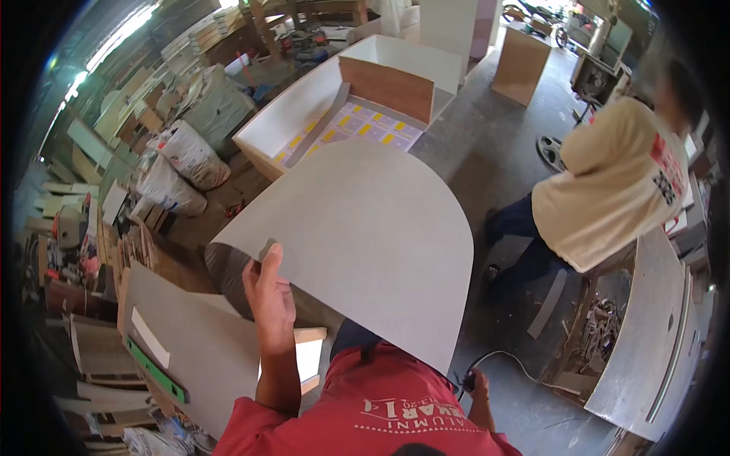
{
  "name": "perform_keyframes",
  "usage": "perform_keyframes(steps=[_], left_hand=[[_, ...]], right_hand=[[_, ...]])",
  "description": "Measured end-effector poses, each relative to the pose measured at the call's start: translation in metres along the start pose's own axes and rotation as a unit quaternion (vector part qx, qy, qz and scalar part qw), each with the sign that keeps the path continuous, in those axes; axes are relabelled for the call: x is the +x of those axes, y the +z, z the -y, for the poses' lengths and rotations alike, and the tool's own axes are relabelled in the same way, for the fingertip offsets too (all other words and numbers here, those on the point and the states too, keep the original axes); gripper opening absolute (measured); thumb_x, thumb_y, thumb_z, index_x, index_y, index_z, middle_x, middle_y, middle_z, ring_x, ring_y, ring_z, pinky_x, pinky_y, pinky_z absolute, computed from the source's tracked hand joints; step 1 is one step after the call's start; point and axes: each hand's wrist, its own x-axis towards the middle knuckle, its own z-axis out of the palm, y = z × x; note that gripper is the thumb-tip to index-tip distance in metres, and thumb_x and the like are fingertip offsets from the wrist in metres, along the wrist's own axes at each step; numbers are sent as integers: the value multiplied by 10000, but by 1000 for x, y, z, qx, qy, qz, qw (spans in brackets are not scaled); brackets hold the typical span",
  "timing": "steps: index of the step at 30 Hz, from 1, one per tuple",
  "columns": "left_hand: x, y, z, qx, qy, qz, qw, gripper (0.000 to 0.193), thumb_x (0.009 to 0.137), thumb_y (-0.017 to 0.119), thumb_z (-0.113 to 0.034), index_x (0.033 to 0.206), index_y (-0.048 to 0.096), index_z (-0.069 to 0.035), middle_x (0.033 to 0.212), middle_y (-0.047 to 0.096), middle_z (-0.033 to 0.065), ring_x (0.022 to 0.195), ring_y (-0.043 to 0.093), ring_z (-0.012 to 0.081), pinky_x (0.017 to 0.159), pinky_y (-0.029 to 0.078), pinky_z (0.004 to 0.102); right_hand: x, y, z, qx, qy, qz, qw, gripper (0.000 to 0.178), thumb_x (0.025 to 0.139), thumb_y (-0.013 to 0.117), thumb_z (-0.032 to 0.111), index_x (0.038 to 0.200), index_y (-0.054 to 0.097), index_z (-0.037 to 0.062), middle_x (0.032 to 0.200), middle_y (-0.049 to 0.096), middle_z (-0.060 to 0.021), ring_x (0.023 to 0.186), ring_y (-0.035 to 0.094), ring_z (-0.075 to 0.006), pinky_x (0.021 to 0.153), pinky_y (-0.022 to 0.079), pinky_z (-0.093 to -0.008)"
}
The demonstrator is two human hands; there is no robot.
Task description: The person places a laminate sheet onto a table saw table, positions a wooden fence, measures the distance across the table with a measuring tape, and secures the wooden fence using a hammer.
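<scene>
A large, thin laminate sheet point(365, 228), pale grey on the face toward me, arches up in front of my body. Its underside shows a dark wood grain at the left edge. My left hand point(272, 292) pinches that near left edge, thumb on top and fingers partly hidden behind it. Low at my right side, my right hand point(479, 386) is closed around something small and dark, too hidden to name. A pale cord point(506, 354) runs close by that hand and across the floor.
Ahead lies an open white box-like cabinet point(304, 97) with a brown board point(388, 87) across it. A co-worker point(608, 175) in a beige shirt stands at right, beside a bench point(646, 327). At left are filled sacks point(194, 156), wood offcuts and a green spirit level point(156, 370) on a panel.
</scene>
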Motion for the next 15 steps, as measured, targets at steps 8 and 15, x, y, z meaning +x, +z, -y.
perform_keyframes(steps=[8, 15], left_hand=[[44, 61, 11, -60, -47, 60, 995, 214, 860, 719, -185, 1033, 672, -68, 986, 695, 32, 873, 679, 147, 762, 538, 290], [91, 161, 40, -154, -201, 233, 939, 339, 907, 616, -94, 1201, 585, 73, 1219, 669, 146, 1145, 635, 240, 1028, 498, 382]], right_hand=[[17, 60, 101, -90, -213, -10, 973, 260, 917, 642, 327, 951, 681, 73, 750, 652, -87, 607, 645, -208, 494, 514, -367], [-29, 124, 113, 60, -86, -63, 993, 218, 936, 653, 311, 1003, 674, 105, 818, 699, -105, 656, 680, -226, 546, 548, -419]])
